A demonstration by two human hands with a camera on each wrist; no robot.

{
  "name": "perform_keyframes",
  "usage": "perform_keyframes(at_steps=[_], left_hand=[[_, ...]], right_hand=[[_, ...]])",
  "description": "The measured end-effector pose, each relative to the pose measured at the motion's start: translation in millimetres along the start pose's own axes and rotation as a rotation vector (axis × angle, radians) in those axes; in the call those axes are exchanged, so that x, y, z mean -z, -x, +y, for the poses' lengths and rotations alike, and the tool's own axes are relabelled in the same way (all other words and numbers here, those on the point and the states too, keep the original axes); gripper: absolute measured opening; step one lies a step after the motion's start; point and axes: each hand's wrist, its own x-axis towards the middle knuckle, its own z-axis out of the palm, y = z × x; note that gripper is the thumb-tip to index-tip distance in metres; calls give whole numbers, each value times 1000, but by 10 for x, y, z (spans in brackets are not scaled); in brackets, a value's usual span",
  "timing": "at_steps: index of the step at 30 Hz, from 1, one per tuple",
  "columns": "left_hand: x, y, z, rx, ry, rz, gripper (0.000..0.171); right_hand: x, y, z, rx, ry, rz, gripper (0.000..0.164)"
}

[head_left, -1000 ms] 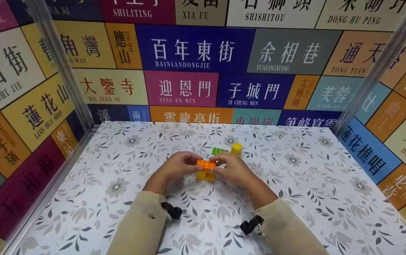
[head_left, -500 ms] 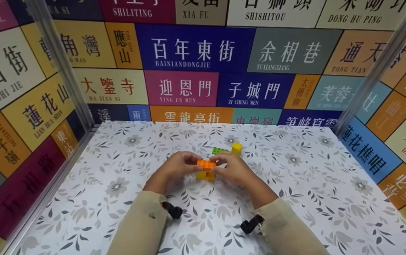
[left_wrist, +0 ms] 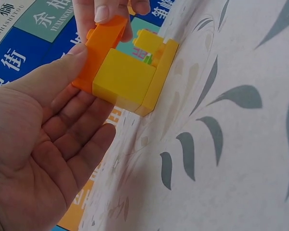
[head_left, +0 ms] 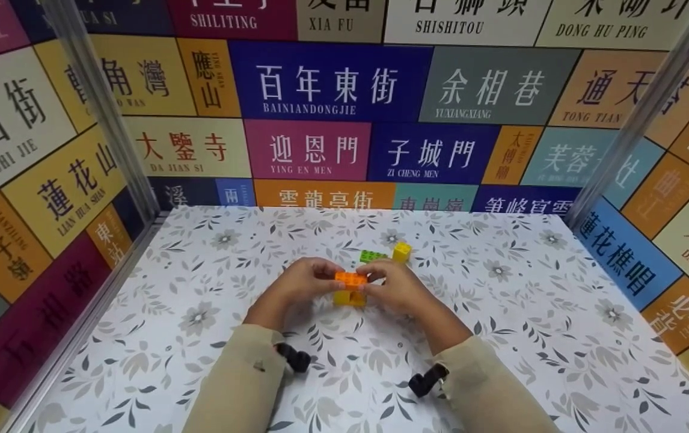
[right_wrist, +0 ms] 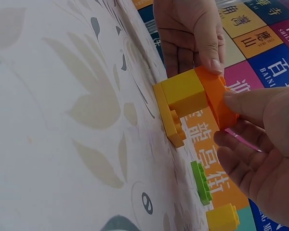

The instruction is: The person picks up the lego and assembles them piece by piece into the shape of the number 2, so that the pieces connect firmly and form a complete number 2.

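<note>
An orange brick [head_left: 351,280] with studs on top is held between my two hands over a small stack. Beneath it sit a yellow brick [right_wrist: 185,91] and a flat yellow-orange base brick [right_wrist: 166,120], whose bare studs show on the right-hand side. My left hand [head_left: 302,279] pinches the orange brick's left end between thumb and fingers. At the opposite end, my right hand [head_left: 395,288] pinches it the same way. The orange brick lies right against the yellow brick's top and overhangs the base's studded part, leaving a gap there.
Behind my right hand lie a flat green brick [head_left: 373,256] and a separate yellow brick [head_left: 401,252]. The white table [head_left: 200,373] has a leaf-and-flower pattern. Panels with large lettering [head_left: 332,84] enclose its back and sides.
</note>
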Motion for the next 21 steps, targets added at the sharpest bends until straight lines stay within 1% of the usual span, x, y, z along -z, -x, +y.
perform_keyframes(at_steps=[7, 13, 16, 21], left_hand=[[-7, 21, 5, -21, -16, 11, 23], [-6, 23, 10, -12, -33, 15, 22], [-6, 20, 10, -10, -32, 15, 22], [-10, 6, 20, 18, -22, 12, 23]], right_hand=[[-4, 4, 0, 2, -4, -2, 31], [7, -8, 11, -18, -14, -9, 33], [49, -8, 30, -18, -30, -9, 36], [174, -12, 93, -44, -42, 26, 41]])
